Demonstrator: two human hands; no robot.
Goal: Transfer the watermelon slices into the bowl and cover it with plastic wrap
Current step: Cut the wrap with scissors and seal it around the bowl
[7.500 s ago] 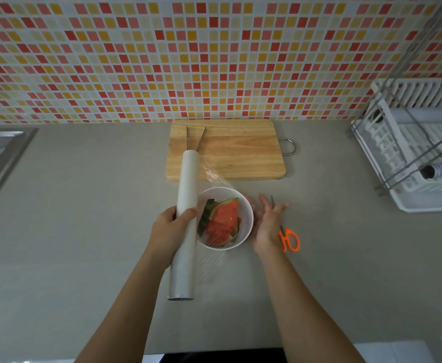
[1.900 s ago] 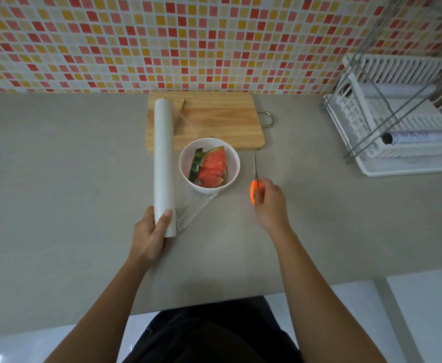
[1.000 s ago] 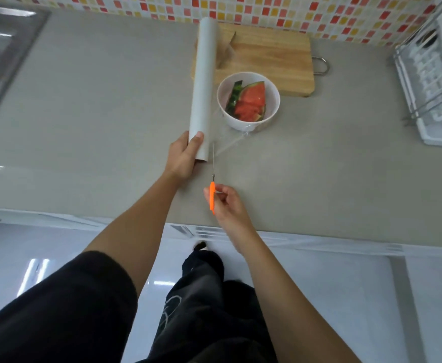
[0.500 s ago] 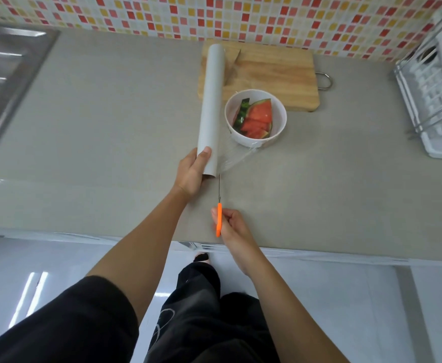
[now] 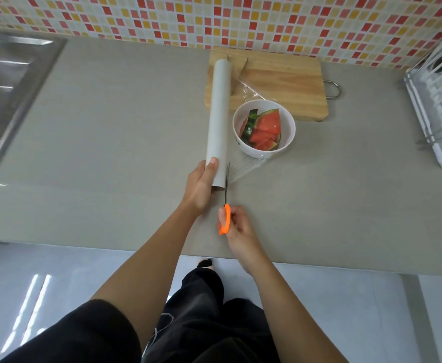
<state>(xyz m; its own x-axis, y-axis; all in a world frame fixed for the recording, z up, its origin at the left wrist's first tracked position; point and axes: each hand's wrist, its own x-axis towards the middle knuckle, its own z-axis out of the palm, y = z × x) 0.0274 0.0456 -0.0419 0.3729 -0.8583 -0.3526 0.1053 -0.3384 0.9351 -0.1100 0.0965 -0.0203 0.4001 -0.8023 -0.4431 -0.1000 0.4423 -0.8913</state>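
My left hand (image 5: 200,187) grips the near end of the long white plastic-wrap roll (image 5: 218,119). My right hand (image 5: 236,226) holds orange-handled steel scissors (image 5: 227,208), blades at the clear film (image 5: 243,166) stretched rightward over the round white bowl (image 5: 288,120) of watermelon slices (image 5: 265,129).

This is a home kitchen. A grey worktop (image 5: 109,153) runs below a wall of small red, orange and yellow mosaic tiles (image 5: 240,19) at 12 o'clock. A steel sink (image 5: 2,82) sits at 10 o'clock, a white dish rack (image 5: 440,100) at 2 o'clock, and a wooden cutting board (image 5: 288,82) at 1 o'clock.
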